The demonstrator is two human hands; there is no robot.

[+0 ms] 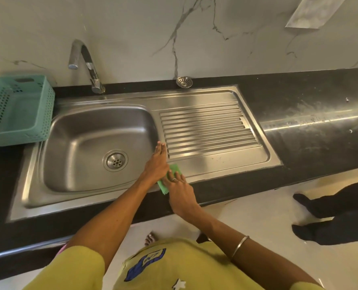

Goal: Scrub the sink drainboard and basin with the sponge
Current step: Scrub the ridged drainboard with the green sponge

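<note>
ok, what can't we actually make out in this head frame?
Head view only:
- sponge: mostly covered by the right hand and left hand; its full shape is hidden.
- Right fingers: whether they press flat or curl round the sponge is unclear.
- basket: left side cut by the frame edge.
- strainer: too small to tell detail.
- basin: residue indistinguishable from glare.

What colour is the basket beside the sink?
The basket is teal green with perforated walls, seen in the head view.
</note>
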